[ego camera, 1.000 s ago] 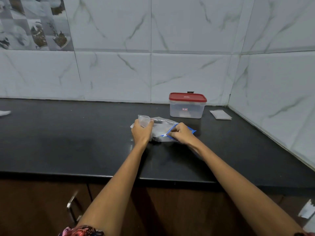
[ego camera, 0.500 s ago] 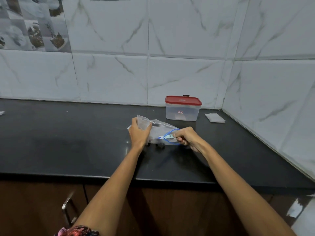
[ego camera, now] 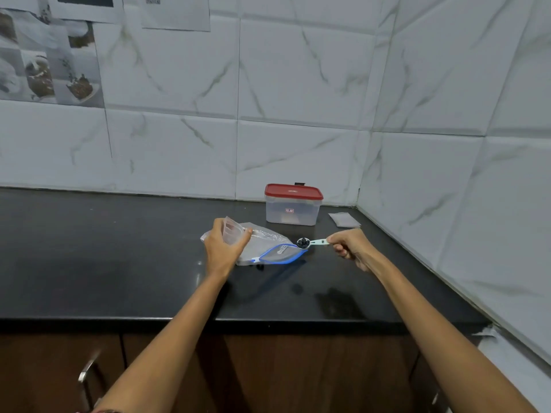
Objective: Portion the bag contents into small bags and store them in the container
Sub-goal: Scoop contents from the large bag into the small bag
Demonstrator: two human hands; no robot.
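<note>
A large clear zip bag (ego camera: 268,248) with a blue-edged open mouth lies on the black counter (ego camera: 104,257). My left hand (ego camera: 223,248) holds a small clear bag (ego camera: 231,232) upright over the big bag's left end. My right hand (ego camera: 348,244) grips the handle of a pale green spoon (ego camera: 316,242), whose bowl carries dark pieces just outside the big bag's mouth. A clear container (ego camera: 293,208) with a red lid on it stands behind, near the wall.
A stack of small flat bags (ego camera: 344,219) lies in the back right corner. One dark piece (ego camera: 260,266) sits on the counter by the big bag. Tiled walls close the back and right. Brown cabinet fronts with a metal handle (ego camera: 88,368) are below.
My right hand has drawn the spoon out of the big bag and to the right, now loaded with dark pieces. The left hand keeps the small bag in place.
</note>
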